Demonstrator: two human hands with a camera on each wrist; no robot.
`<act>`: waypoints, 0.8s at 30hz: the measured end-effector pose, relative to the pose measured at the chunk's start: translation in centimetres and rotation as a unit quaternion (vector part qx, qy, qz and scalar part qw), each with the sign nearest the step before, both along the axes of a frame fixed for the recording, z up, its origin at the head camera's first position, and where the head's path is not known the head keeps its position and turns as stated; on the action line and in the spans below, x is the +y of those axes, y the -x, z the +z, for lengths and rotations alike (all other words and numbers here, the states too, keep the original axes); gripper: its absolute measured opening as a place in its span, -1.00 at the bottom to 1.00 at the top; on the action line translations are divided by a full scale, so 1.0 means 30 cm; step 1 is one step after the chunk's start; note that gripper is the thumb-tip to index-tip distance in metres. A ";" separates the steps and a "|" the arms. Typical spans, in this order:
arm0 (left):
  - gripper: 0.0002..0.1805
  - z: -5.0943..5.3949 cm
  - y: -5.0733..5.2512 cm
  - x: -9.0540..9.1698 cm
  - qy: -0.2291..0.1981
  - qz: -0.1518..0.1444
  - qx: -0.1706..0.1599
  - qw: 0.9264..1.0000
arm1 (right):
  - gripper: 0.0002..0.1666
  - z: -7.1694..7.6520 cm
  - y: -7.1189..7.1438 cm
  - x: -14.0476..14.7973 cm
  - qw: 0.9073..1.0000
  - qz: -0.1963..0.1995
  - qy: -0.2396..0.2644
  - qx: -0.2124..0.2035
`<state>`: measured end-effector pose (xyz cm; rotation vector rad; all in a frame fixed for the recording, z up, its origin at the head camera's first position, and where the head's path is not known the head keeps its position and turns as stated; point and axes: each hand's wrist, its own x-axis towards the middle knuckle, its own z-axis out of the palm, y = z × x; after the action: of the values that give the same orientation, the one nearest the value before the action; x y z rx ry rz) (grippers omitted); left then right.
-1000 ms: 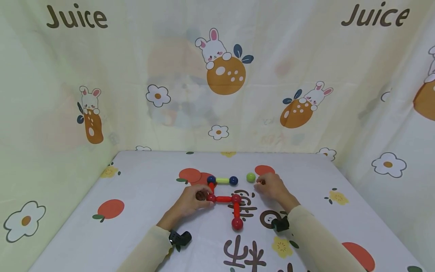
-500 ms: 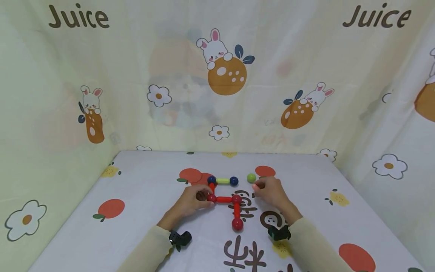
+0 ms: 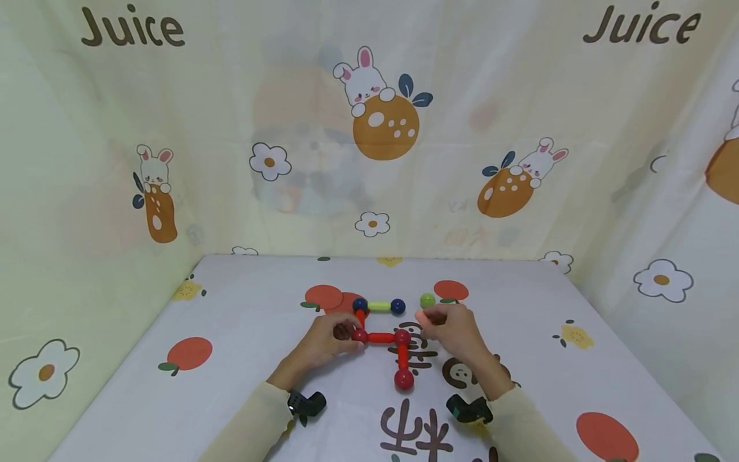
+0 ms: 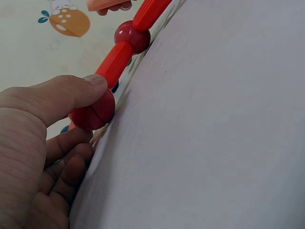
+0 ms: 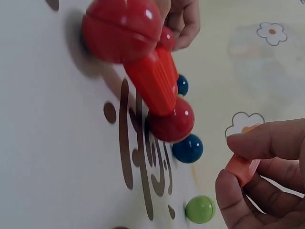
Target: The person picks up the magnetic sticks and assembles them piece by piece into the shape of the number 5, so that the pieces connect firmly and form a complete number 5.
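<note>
On the white cloth lies a joined chain of rods and balls. It runs from a blue ball (image 3: 398, 306) along a yellow-green rod (image 3: 378, 307) to a second blue ball (image 3: 360, 305), then through red rods (image 3: 381, 338) and red balls (image 3: 402, 337) to a near end ball (image 3: 404, 380). My left hand (image 3: 323, 337) pinches the chain's left corner red ball (image 4: 97, 112) between thumb and fingers. Right of the chain, my right hand (image 3: 458, 328) pinches a short salmon-orange rod (image 5: 242, 168), apart from the chain. Behind that hand sits a loose green ball (image 3: 427, 299).
The tablecloth (image 3: 242, 378) is printed with fruit, flowers and brown characters. Patterned curtains (image 3: 312, 192) close off the back and both sides of the table. Each wrist wears a black camera (image 3: 307, 404).
My right hand has moved left toward the chain, and the salmon-orange rod has come into clear view in its fingers. My left hand and the chain have stayed put.
</note>
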<state>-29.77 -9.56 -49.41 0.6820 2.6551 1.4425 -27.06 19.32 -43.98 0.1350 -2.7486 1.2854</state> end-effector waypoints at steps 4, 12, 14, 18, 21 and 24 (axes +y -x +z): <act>-0.71 0.001 0.000 0.000 0.000 -0.003 0.003 1.000 | -0.60 0.002 -0.017 -0.005 1.000 0.010 0.013 0.003; -0.69 -0.001 -0.002 0.001 0.002 -0.002 -0.003 1.000 | -0.65 0.022 -0.062 -0.030 0.998 0.034 0.043 0.005; -0.69 -0.001 -0.001 0.000 0.004 -0.001 -0.001 1.000 | -0.66 0.027 -0.075 -0.043 0.998 0.046 0.048 0.003; -0.69 -0.006 0.004 0.000 0.007 0.002 0.002 1.000 | -0.67 0.020 -0.090 -0.070 0.995 0.083 0.056 -0.012; -0.69 -0.008 0.006 -0.003 0.005 0.000 0.004 1.000 | -0.69 0.009 -0.094 -0.084 0.991 0.116 0.055 -0.023; -0.69 -0.006 0.007 -0.005 0.001 -0.003 0.008 1.000 | -0.69 0.008 -0.097 -0.096 0.988 0.144 0.046 -0.027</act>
<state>-30.00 -9.70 -49.59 0.7028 2.6627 1.4399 -24.15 16.46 -43.75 0.5149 -2.7847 1.5008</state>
